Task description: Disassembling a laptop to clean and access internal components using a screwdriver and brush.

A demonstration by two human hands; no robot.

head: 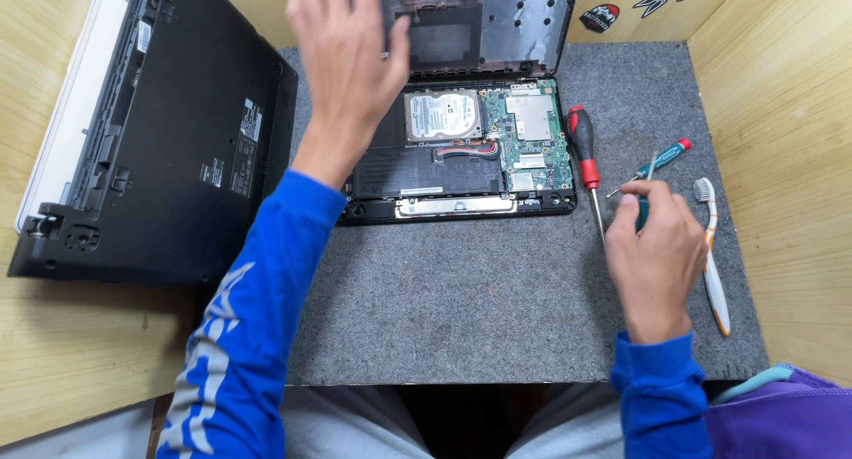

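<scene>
An opened black laptop (373,212) lies on a grey felt mat (497,299), showing its hard drive (444,114), green circuit board (532,130) and flat black battery (426,170). Its bottom cover (497,24) stands tilted up at the far edge. My left hand (346,64) is raised over the laptop's left side, with the thumb laid on the cover's left edge. My right hand (657,255) is right of the laptop, pinching a small teal-handled screwdriver (641,212) with its thin shaft pointing away from me.
A red-and-black screwdriver (584,153) lies beside the laptop's right edge. A second teal screwdriver (664,157) and a white-and-orange toothbrush (714,277) lie farther right. A large black device (177,130) rests upside down at the left. Wooden walls (790,113) close in the sides.
</scene>
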